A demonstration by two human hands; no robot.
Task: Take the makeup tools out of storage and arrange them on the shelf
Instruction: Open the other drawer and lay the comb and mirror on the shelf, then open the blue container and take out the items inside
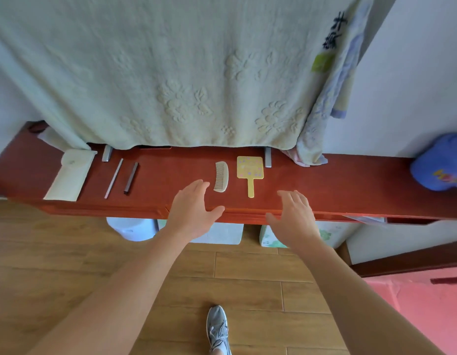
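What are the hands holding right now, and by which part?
Nothing. The left hand and right hand are both open, fingers spread over the front edge of the shelf; the comb and mirror lie loose on it.

No text reads clearly. Black brush characters [334,30] on the patterned cloth [322,119] hanging above the shelf [350,185] are illegible. Yellow letters [446,176] on the blue cap [435,160] at the shelf's right end are cut off.

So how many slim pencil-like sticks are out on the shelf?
2: a pale stick and a dark stick, side by side between pouch and comb. Towel may hide more.
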